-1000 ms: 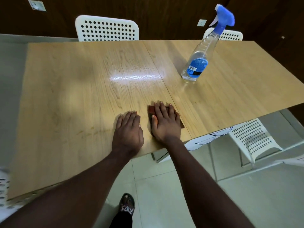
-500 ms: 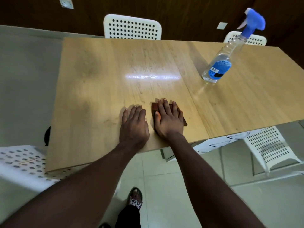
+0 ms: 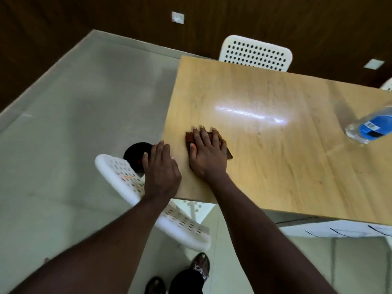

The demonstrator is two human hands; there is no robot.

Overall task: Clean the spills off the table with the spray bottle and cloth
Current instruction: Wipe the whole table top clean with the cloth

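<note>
- The right hand (image 3: pixel 209 154) is laid flat on the cloth (image 3: pixel 189 137), fingers straight and slightly spread. Nothing is pinched.
- The cloth, reddish-brown, is mostly covered by the palm. Corners are seen left of the fingers and at the hand's right side.
- It is placed on the table (image 3: pixel 275 177), near the left edge.
- The left hand (image 3: pixel 162 168) is held across that edge, fingers straight and close together, nothing gripped. Contact with the wood cannot be told.
- A glare streak (image 3: pixel 250 114) is noted on the top beyond the right fingers.
- The bottle (image 3: pixel 370 127) is found well apart, on the table at the right, cut off by the frame. Only a clear lower body and blue label are seen.
- The near chair (image 3: pixel 118 175), white and perforated, is seen below the left hand. The far chair (image 3: pixel 255 54) is set at the table's far side.
</note>
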